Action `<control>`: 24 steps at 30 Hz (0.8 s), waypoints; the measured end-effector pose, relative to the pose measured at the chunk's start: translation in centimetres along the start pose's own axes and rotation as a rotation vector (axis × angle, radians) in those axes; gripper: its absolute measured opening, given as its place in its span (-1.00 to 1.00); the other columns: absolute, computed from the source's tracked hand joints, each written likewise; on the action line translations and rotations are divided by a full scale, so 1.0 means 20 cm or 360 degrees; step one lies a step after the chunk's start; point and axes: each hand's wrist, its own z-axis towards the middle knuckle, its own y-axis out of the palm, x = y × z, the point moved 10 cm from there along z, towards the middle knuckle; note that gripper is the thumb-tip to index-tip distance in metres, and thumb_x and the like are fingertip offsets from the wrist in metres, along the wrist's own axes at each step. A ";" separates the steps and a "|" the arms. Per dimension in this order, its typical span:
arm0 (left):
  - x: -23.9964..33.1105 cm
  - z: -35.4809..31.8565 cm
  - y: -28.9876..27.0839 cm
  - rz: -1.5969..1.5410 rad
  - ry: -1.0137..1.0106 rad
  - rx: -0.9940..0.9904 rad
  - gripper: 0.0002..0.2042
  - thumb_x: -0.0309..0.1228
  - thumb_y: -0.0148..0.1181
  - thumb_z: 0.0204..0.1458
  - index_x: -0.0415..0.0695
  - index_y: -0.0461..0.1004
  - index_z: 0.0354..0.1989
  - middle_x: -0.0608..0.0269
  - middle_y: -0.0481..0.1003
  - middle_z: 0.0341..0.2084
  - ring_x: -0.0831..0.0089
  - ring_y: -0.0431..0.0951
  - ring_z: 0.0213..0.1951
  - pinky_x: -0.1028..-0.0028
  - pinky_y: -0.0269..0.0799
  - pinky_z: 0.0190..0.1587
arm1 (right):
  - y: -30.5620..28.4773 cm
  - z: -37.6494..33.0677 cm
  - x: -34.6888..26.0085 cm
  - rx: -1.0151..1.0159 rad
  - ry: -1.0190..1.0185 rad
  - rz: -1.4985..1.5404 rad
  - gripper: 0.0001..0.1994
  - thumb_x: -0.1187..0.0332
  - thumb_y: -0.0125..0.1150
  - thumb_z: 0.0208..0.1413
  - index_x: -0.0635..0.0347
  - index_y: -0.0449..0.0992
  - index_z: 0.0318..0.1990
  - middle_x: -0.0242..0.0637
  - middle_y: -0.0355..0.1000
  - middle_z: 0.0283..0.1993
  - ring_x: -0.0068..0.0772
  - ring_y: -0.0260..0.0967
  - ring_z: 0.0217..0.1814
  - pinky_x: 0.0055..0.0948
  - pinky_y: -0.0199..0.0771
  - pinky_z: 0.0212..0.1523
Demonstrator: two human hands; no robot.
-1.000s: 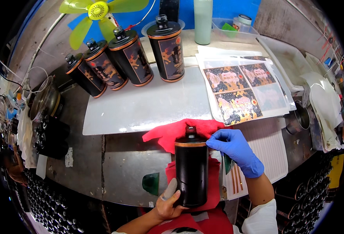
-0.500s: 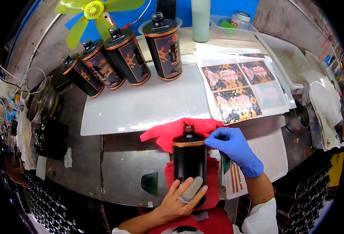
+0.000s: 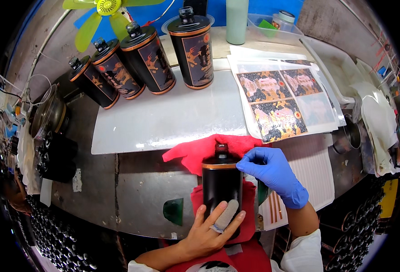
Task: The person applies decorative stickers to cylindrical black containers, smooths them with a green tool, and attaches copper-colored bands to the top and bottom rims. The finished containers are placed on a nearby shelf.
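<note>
Metal worktable, crowded along its far side, with a black bottle held at the near edge

The metal worktable (image 3: 148, 192) carries a glossy white board (image 3: 163, 124), where four black bottles with picture labels (image 3: 193, 54) stand at the back left. Behind them are a yellow-green fan (image 3: 108, 7) and a pale green tumbler (image 3: 236, 22). Decal sheets (image 3: 279, 120) overlap the board's right part, near a white tray (image 3: 334, 68) and a metal cup (image 3: 348, 136). A metal pot (image 3: 50, 120) sits far left.

The plain black bottle (image 3: 219, 186) is at the near edge, over a red cloth (image 3: 191, 156) bunched around its neck. The bare left hand (image 3: 212, 231), one finger in a grey cover, spreads across its lower front and hides that part; whether the thumb closes underneath cannot be told. The blue-gloved right hand (image 3: 275, 172) has thumb and forefinger together at the right end of the copper band (image 3: 219, 166); whether they pinch it is unclear.

That hand partly blocks a green scraper (image 3: 262, 192) and a ribbed white sheet (image 3: 315, 177) bearing copper strips (image 3: 276, 209). Another green scraper (image 3: 173, 211) lies left of the cloth.
</note>
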 end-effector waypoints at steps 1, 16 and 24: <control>-0.01 0.00 0.02 -0.0022 -0.0009 -0.0056 -0.57 -0.23 0.14 -0.05 0.08 0.40 0.06 0.25 0.35 0.04 0.15 0.18 0.19 -0.10 0.04 0.10 | 0.00 0.00 0.00 0.0002 0.0004 -0.0022 -0.82 0.34 0.30 -0.06 0.30 0.53 -0.41 -0.48 0.38 -0.54 -0.76 0.23 -0.50 -0.68 0.29 -0.47; -0.50 -0.03 -0.11 -0.1448 -0.0683 0.0848 -0.40 -0.42 0.17 -0.07 -0.39 0.12 0.15 -0.28 -0.08 0.24 0.03 -0.06 0.28 0.18 -0.21 0.27 | -0.14 -0.09 0.20 0.0216 0.0153 0.0348 -0.84 0.33 0.27 -0.03 0.23 0.50 -0.43 -0.49 0.37 -0.55 -0.77 0.18 -0.59 -0.73 0.13 -0.58; -0.67 0.34 -0.05 -0.1978 -0.0848 0.0830 -0.36 -0.56 0.14 -0.06 -0.20 0.04 0.24 0.05 -0.08 0.27 0.35 -0.13 0.30 0.35 -0.19 0.27 | -0.12 -0.12 0.29 0.0119 0.0241 0.0469 -0.82 0.30 0.23 0.02 0.25 0.51 -0.44 -0.48 0.35 -0.57 -0.76 0.14 -0.63 -0.73 0.09 -0.60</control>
